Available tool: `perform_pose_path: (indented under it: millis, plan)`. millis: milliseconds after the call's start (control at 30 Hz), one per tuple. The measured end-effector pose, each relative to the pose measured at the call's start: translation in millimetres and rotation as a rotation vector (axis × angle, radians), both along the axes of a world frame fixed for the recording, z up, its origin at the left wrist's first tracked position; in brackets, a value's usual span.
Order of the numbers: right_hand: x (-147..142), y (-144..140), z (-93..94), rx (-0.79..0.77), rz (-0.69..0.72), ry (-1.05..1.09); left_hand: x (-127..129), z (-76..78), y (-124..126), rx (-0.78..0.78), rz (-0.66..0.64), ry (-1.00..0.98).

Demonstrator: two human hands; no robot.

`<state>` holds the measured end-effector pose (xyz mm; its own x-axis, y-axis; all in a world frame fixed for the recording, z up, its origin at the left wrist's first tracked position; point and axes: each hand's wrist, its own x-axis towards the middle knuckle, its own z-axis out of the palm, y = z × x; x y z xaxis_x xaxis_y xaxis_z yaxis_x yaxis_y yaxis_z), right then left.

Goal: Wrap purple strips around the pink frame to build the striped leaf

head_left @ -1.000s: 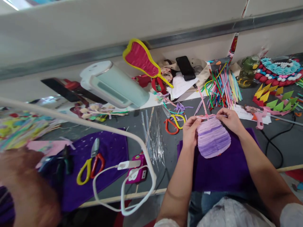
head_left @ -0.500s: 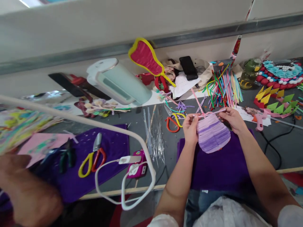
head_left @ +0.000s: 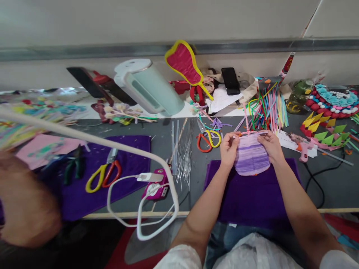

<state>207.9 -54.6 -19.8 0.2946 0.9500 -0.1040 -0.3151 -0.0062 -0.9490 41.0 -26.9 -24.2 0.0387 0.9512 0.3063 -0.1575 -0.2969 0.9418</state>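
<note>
Above a folded purple cloth I hold a purple-and-lilac striped fan, its wide rounded part toward me. A pink pipe cleaner runs along its far edge, and a pink stem sticks out away from me. My left hand is closed, pinching the fan's far left corner. At the far right corner, my right hand is closed too, its thumb on the striped face and its fingers at the pink edging.
Left of me are scissors, thin metal wires and a white cable. A pink glue gun lies right, near coloured pipe cleaners. Another person's blurred hand is at far left, near pliers.
My right hand has moved from the pink strip's outstretched end in against the fan's right edge. My left hand keeps its hold. The whole view has shifted slightly.
</note>
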Motion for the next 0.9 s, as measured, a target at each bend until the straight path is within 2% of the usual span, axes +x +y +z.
perform_pose_path:
  millis: [233, 333, 567, 767, 900]
  plan:
    - [-2.8, 2.1, -3.4, 0.126, -0.166, -0.075, 3.0, 4.1, -4.2, 0.131, 0.078, 0.095]
    - [-4.7, 1.1, 0.0, 0.146, -0.191, -0.084, 3.8, 6.0, -5.3, 0.16, 0.092, 0.097]
    - [-6.9, -0.4, 5.2, 0.134, -0.194, -0.141, 4.6, 10.0, -8.6, 0.098, 0.061, 0.052]
    - [-8.7, -0.8, 4.1, 0.161, -0.201, -0.219, 4.6, 9.3, -8.2, 0.076, 0.109, 0.028]
    - [-9.5, -2.6, 4.6, 0.198, -0.206, -0.358, 4.7, 10.2, -8.4, 0.058, 0.143, 0.029]
